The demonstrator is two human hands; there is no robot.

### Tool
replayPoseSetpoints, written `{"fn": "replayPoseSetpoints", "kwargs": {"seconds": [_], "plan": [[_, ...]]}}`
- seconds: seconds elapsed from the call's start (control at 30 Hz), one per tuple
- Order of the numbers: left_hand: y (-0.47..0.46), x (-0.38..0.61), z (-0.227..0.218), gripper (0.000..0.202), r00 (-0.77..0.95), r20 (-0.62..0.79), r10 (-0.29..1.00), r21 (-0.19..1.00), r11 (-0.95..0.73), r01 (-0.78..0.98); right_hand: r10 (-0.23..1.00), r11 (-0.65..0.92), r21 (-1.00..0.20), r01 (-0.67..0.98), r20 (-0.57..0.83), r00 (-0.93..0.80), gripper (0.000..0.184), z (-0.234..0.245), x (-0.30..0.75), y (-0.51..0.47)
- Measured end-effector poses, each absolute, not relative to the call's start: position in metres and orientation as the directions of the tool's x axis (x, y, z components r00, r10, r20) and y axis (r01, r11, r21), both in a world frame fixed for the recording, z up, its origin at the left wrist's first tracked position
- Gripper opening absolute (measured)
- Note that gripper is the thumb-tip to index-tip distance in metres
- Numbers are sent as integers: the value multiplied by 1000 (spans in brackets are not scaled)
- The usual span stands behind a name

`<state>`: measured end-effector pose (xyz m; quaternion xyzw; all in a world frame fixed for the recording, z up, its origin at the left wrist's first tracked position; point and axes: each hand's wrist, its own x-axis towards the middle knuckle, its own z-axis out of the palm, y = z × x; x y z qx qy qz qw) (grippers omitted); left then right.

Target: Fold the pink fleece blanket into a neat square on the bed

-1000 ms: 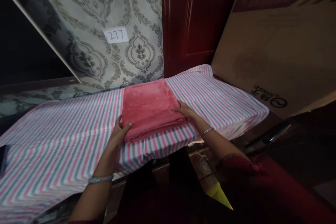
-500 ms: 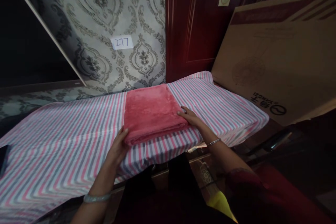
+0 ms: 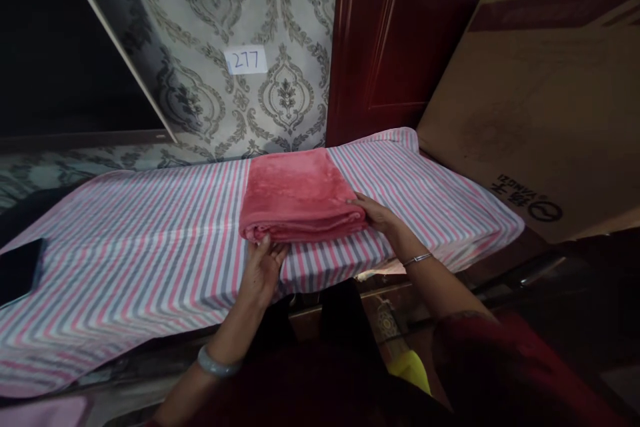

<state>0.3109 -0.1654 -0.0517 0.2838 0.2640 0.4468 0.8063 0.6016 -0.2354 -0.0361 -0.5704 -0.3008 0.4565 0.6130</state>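
A folded pink plush blanket (image 3: pixel 297 183) lies on a bench or table under a striped cloth, its layered front edge facing me. My left hand (image 3: pixel 263 273) is at the near left corner of the blanket, palm partly turned up, with the thumb against the lower fold and the fingers curled below it. Around the right end of the blanket, my right hand (image 3: pixel 377 213) is closed on the near right corner, fingertips at the top edge; part of its grip is hidden by the blanket.
The striped cloth (image 3: pixel 185 233) in pink, grey and white covers the long surface. A phone (image 3: pixel 21 271) lies at its left end. Behind stand a dark screen (image 3: pixel 75 47), a wall with a "277" label (image 3: pixel 246 60), and a red door (image 3: pixel 385 33). A large cardboard box (image 3: pixel 550 100) leans at right.
My left hand has moved from the left side to the front corner of the blanket. The front edge now shows its folds more openly. My right hand stays at the right end.
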Motion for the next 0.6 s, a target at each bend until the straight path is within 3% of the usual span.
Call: {"fn": "replayPoseSetpoints", "kwargs": {"seconds": [0.17, 0.3, 0.43, 0.6], "plan": [[-179, 330, -54, 31, 531, -350, 772, 577, 624, -526, 929, -43, -948, -315, -154, 337, 32, -12, 584, -228], [-193, 351, -61, 31, 533, -334, 778, 561, 618, -551, 930, -28, -937, -349, -152, 334, 31, 0, 576, -229], [-201, 373, -58, 35, 577, -421, 700, 503, 710, -493, 931, -19, -946, -324, -134, 339, 33, 6, 572, -235], [-199, 371, -44, 43, 519, -269, 811, 537, 574, -618, 919, 35, -956, -292, -84, 386, 40, 3, 566, -248]]}}
